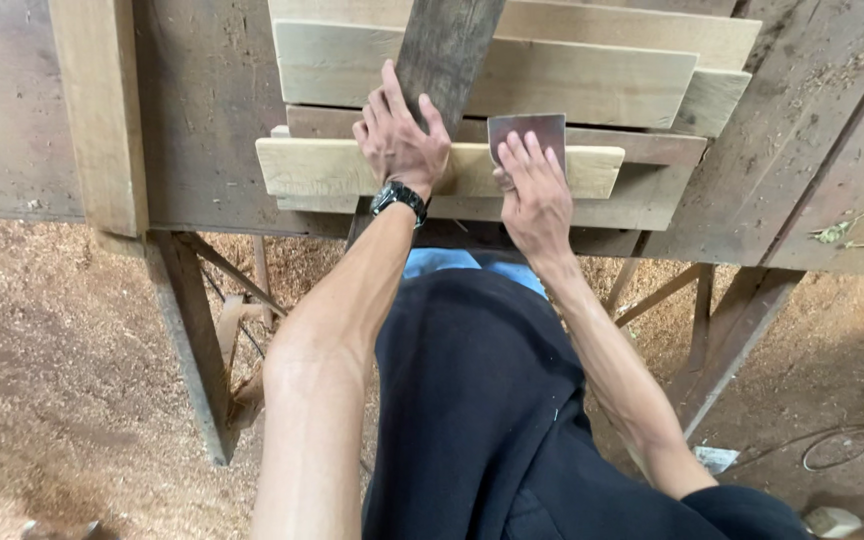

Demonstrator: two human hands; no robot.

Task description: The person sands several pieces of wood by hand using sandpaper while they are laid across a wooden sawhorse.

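Pale board [332, 167] pinned under flattened left hand [399, 140] (watch worn), sandpaper sheet [529, 130] pressed onto it by right hand [532, 195], fingers extended.

Two bare hands are in view, the left hand [399, 135] and the right hand [535, 195], with one black wristwatch [399, 196] on the left wrist and one reddish-brown rectangular sheet of sandpaper [528, 131] under the right fingers. On the worn wooden surface [202, 100] lie one short pale wooden board [317, 167] nearest the person, one dark weathered plank [445, 50] set at a slant across the pile, and at least five more flat pale or brownish boards [572, 80] stacked beneath and behind; the exact number in the stack cannot be told. One thin looped cable [837, 447] lies on the sawdust-covered floor [52, 380].
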